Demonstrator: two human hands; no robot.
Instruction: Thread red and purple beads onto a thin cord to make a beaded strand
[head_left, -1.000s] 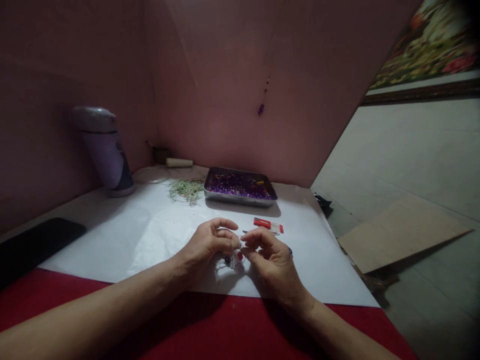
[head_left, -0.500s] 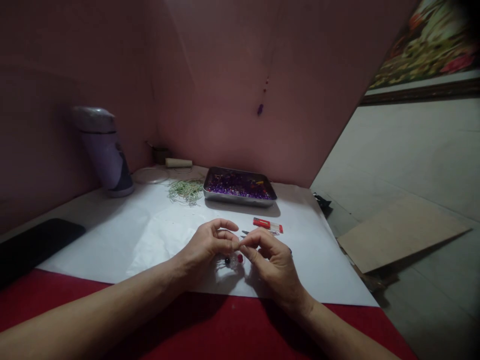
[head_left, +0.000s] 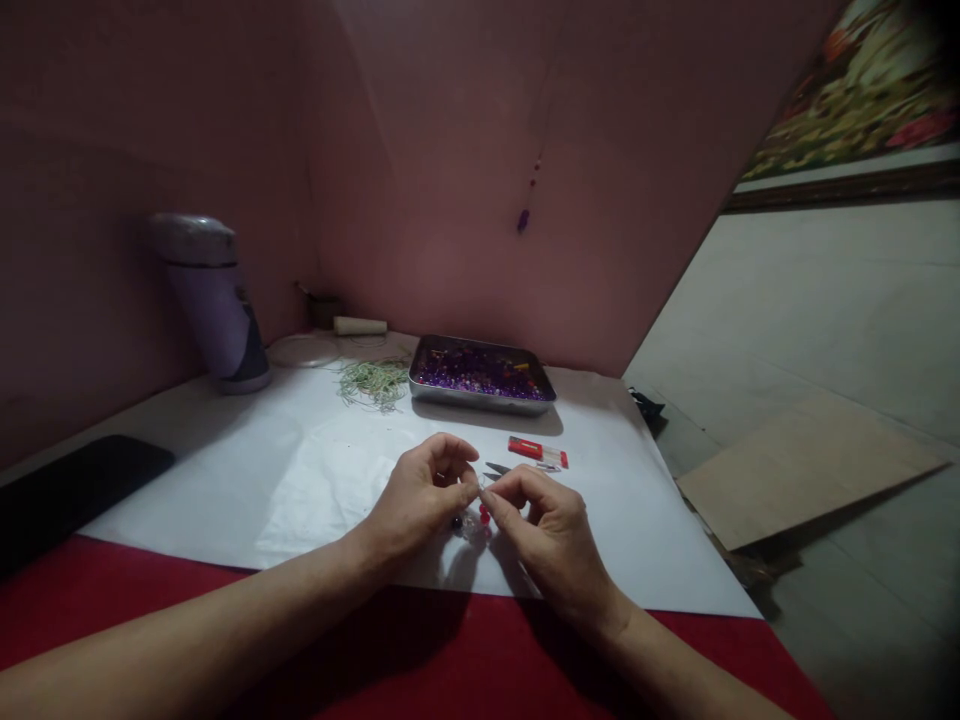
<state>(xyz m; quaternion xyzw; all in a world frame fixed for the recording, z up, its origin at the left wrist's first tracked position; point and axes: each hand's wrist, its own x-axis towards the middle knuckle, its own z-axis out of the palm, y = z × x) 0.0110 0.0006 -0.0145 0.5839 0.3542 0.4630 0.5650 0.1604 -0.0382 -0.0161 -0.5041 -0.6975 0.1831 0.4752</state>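
Note:
Fingertips of my left hand (head_left: 427, 492) and my right hand (head_left: 551, 520) meet above the white sheet (head_left: 337, 450), pinched on a thin clear thread. Just below the fingertips is a small beadwork piece (head_left: 472, 526) with clear, red and black beads, partly hidden by the fingers. Behind my right hand the tips of dark scissors (head_left: 496, 469) show. A red packet (head_left: 536, 451) lies a little beyond. Further back stands a metal tray (head_left: 484, 403) holding many purple beads.
Greenish threads (head_left: 373, 383) lie left of the tray. A purple bottle (head_left: 217, 310) stands at the back left, a dark flat object (head_left: 82, 490) at the left edge. A beaded string (head_left: 523, 218) hangs by the pink wall; cardboard (head_left: 814, 465) is at right.
The fingertips have shifted slightly on the thread, and a small loop now shows between them. More red beads are visible below. The view has moved a little.

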